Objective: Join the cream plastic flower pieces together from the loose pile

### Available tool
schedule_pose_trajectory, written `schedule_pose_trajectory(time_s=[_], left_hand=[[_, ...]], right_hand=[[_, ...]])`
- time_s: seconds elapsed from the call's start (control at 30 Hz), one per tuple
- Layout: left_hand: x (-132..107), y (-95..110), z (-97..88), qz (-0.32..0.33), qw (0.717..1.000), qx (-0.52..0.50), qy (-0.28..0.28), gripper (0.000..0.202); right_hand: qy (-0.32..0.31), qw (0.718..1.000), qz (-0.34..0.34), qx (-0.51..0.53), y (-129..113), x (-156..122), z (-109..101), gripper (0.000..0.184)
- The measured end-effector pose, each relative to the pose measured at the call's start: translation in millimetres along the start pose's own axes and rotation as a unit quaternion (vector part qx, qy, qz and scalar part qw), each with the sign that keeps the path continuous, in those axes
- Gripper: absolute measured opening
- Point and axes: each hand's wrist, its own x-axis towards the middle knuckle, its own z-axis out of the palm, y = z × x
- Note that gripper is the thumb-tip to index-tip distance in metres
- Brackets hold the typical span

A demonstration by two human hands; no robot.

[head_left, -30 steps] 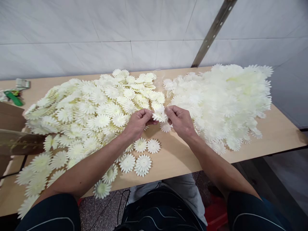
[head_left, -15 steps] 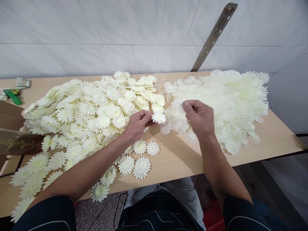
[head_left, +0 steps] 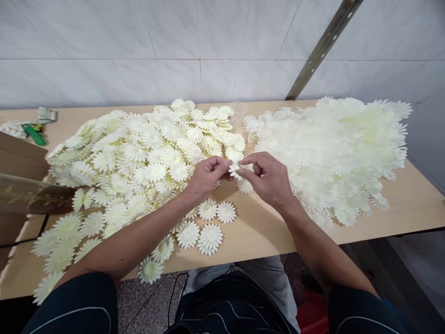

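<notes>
Between my two hands is a small pale artificial flower layer (head_left: 234,168) with pointed petals. My left hand (head_left: 208,176) pinches its left side between thumb and fingers. From the right, my right hand (head_left: 267,176) closes thumb and forefinger on the same flower layer; whether a second piece is in that pinch is hidden. Left of my hands spreads a heap of cream-yellow flower layers (head_left: 139,148). On the right lies a larger heap of whiter, thinner flower layers (head_left: 333,148). Several loose flowers (head_left: 210,236) rest flat on the wooden table just below my left wrist.
The wooden table (head_left: 257,236) runs along a tiled wall (head_left: 167,79). A metal upright (head_left: 320,55) leans at the back. At the far left are a green-handled tool (head_left: 34,133) and a cardboard box (head_left: 21,160). Some flowers overhang the front edge.
My right hand has moved left from over the right heap and now meets my left hand at the flower layer. The whole view has shifted slightly.
</notes>
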Motion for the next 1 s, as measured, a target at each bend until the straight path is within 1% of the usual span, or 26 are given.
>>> schedule_pose_trajectory(time_s=[0.1, 0.3, 0.4, 0.5, 0.6, 0.77, 0.9, 1.0], left_hand=[[0.1, -0.3, 0.0, -0.006, 1.000, -0.022, -0.006, 0.058], [0.3, 2.1, -0.6, -0.037, 0.997, -0.060, -0.019, 0.056], [-0.5, 3.1, -0.4, -0.039, 0.996, -0.076, -0.028, 0.055], [-0.8, 2.6, -0.7, -0.039, 0.995, -0.079, -0.036, 0.051], [-0.9, 1.8, -1.1, -0.042, 0.995, -0.084, -0.040, 0.047], [-0.8, 0.8, -1.8, -0.047, 0.995, -0.082, -0.042, 0.046], [0.5, -2.2, -4.0, -0.048, 0.995, -0.074, -0.038, 0.043], [1.5, -4.3, -5.4, -0.047, 0.996, -0.073, -0.038, 0.043]], right_hand=[[0.000, 1.000, 0.006, -0.006, 4.2, -4.8, 11.1, 0.014], [0.041, 0.999, -0.033, -0.011, 5.7, -7.2, 15.6, 0.007], [0.054, 0.998, -0.037, -0.013, 4.1, -7.1, 17.3, 0.006], [0.050, 0.998, -0.030, -0.019, 2.1, -6.7, 17.9, 0.010], [0.049, 0.998, -0.038, -0.020, 0.3, -6.0, 17.0, 0.012], [0.040, 0.997, -0.046, -0.044, -0.6, -5.4, 14.1, 0.019], [0.041, 0.998, -0.036, -0.036, 0.6, -6.0, 14.8, 0.014], [0.048, 0.999, -0.016, -0.014, 1.3, -6.2, 16.5, 0.009]])
